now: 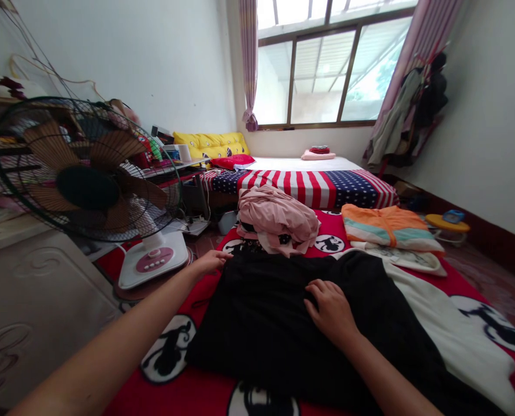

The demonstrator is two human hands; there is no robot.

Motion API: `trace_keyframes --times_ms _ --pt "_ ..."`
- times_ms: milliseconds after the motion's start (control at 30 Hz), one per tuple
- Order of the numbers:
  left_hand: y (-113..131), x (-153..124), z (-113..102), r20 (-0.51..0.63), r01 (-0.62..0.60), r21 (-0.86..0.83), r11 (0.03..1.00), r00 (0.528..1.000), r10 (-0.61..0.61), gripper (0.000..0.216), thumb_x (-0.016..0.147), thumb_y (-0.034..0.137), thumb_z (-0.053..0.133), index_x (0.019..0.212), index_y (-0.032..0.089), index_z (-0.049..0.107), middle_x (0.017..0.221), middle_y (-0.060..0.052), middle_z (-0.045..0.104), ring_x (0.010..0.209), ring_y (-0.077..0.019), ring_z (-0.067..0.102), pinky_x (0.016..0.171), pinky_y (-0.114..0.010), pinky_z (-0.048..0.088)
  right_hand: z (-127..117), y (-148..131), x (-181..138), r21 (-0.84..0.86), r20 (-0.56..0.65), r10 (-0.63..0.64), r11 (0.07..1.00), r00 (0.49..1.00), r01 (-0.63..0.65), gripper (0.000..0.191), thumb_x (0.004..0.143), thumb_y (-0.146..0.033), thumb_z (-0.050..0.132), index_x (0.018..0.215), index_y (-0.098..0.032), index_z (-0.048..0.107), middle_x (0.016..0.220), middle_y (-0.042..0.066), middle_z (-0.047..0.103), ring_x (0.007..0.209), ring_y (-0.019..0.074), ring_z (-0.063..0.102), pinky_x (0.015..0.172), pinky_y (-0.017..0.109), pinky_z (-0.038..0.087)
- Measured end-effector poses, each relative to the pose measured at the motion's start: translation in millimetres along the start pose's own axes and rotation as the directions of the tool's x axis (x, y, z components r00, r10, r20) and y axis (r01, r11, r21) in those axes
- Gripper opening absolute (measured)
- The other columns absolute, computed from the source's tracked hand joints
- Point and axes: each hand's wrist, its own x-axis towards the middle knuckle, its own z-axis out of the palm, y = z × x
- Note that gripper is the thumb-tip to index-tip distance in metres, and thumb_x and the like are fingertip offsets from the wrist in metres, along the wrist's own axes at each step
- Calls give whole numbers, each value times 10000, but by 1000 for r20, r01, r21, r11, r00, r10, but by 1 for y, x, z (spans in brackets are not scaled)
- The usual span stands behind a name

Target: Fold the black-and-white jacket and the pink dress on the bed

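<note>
A black garment [266,323] lies spread on a red blanket [200,312] with round black-and-white prints. At its far left corner, the fingers of my left hand [209,263] are pinched together on the cloth edge. My right hand [332,309] rests palm down on the middle of the black cloth, fingers slightly bent and apart. White cloth [448,323] lies along the right side of the black garment, partly under it. Just beyond, a bunched pink garment [278,216] sits on the blanket.
A folded orange, white and teal garment [382,225] lies at the right on pale folded cloth [413,259]. A standing fan [88,185] is close on the left, beside a cabinet [36,306]. Beyond are a second bed [292,188] and a small stool [448,222].
</note>
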Motion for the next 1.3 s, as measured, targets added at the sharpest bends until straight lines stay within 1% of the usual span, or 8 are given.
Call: trace_keyframes --times_ms 133,300,433,633,800,900,1100,1300 --pt "-10 -15 7 29 -81 -170 982 996 88 484 569 174 630 1046 162 712 884 -43 729 657 -125 608 552 -201 405 7 -33 21 220 -17 86 972 996 -80 133 857 -234 513 840 -210 643 978 61 633 932 218 586 837 331 448" --pt "-17 -28 19 -15 -146 -271 951 989 148 445 572 204 706 1011 133 723 847 -49 730 673 -141 608 590 -227 411 26 -106 59 515 50 20 856 999 -43 238 810 -171 533 1032 -218 603 1055 39 627 797 146 622 749 265 468" --pt "-22 -37 24 -55 -153 -319 935 988 143 391 562 208 758 940 117 721 756 -36 714 658 -148 613 631 -252 437 43 -142 86 533 210 215 793 954 -296 383 780 -339 610 1124 -173 584 990 74 677 813 194 642 712 285 460" --pt "-25 -38 34 -65 -78 -401 913 996 56 235 589 65 682 807 141 635 661 14 658 599 -106 617 548 -182 429 50 -143 102 488 249 358 757 900 -436 117 726 -228 536 768 -196 640 757 48 687 744 201 636 641 268 417" --pt "-16 -32 39 90 65 -478 876 996 -25 207 583 -10 603 751 108 634 653 -36 661 528 -123 608 486 -200 445 40 -133 100 532 168 384 740 908 -412 113 727 -254 519 736 -208 622 716 18 671 707 170 620 655 249 420" --pt "-6 -22 46 87 46 -573 819 996 5 332 622 -9 599 913 147 636 715 -4 653 574 -105 606 524 -189 457 33 -133 96 560 130 369 739 920 -375 101 722 -256 522 734 -217 615 700 -1 663 669 157 605 645 243 422" --pt "4 2 54 143 86 -714 695 989 24 257 843 388 557 973 170 597 678 -2 602 543 -105 558 482 -185 400 38 -139 90 689 23 282 691 959 -219 97 719 -244 531 725 -201 617 634 -1 632 591 150 577 603 255 428" --pt "0 0 29 326 180 -512 840 945 -5 622 768 746 454 839 154 628 562 1 566 443 -115 500 405 -203 332 56 -144 84 886 261 198 340 945 -316 319 765 -384 565 960 -143 638 885 83 695 711 193 664 587 285 506"
